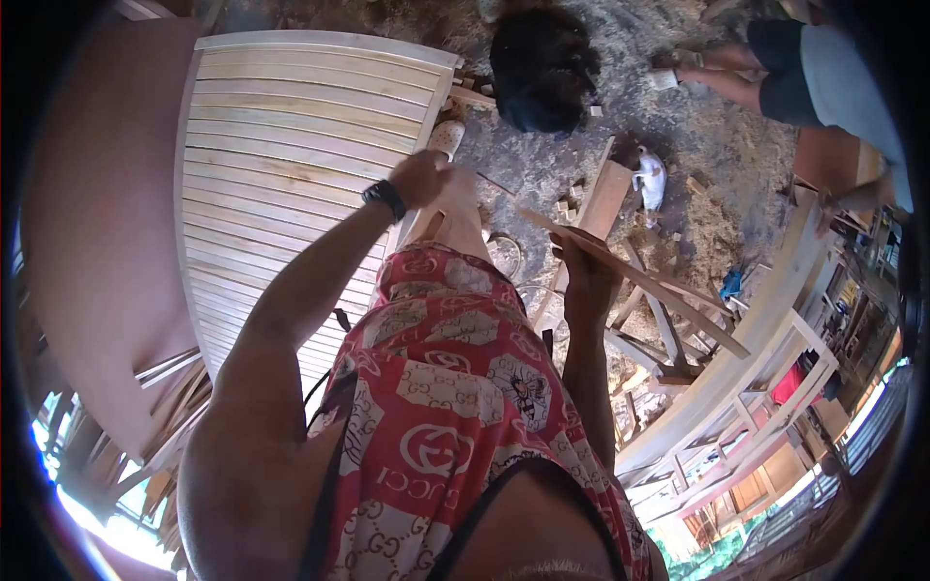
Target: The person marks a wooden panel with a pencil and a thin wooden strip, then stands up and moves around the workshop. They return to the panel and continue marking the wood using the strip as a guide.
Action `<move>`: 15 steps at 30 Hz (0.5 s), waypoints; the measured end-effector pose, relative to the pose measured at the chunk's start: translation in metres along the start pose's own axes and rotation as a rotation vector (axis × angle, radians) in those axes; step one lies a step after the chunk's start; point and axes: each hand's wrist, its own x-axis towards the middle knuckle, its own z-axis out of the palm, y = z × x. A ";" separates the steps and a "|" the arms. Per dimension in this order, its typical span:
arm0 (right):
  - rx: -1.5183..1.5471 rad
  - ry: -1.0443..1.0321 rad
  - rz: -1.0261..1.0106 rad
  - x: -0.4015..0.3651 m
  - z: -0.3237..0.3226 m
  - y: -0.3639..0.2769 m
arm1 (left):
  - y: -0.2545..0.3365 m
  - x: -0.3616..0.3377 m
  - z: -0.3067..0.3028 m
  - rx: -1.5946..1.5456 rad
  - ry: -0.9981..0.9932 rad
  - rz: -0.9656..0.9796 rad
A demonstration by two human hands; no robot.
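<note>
My right hand is wrapped round a long, thin wooden strip, which slants from near my knees out to the right. My left hand, with a dark watch on the wrist, is closed above my leg near the edge of a slatted wooden panel. Whatever the left fingers hold, if anything, is hidden. Beyond that hand a light-coloured clog shows beside the panel.
A large smooth brown board stands at left. A white and tan animal lies on the sawdust-covered floor, near a rounded black shape. Another person is at upper right, by a long plank. Wood offcuts lie around.
</note>
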 end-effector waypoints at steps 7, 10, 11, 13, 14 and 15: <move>0.015 -0.164 0.000 0.153 0.099 0.078 | -0.159 0.108 -0.023 0.454 0.000 -0.440; -0.346 -0.265 -0.205 0.220 0.153 0.112 | -0.190 0.135 -0.028 0.538 0.157 -0.127; -0.334 -0.250 -0.297 0.241 0.169 0.135 | -0.194 0.142 -0.029 0.539 0.150 -0.131; -0.320 -0.239 -0.397 0.273 0.198 0.163 | -0.199 0.153 -0.030 0.585 0.180 0.050; -0.332 -0.229 -0.462 0.286 0.211 0.169 | -0.205 0.156 -0.029 0.587 0.186 0.050; -0.344 -0.217 -0.529 0.297 0.221 0.176 | -0.211 0.157 -0.025 0.598 0.152 0.084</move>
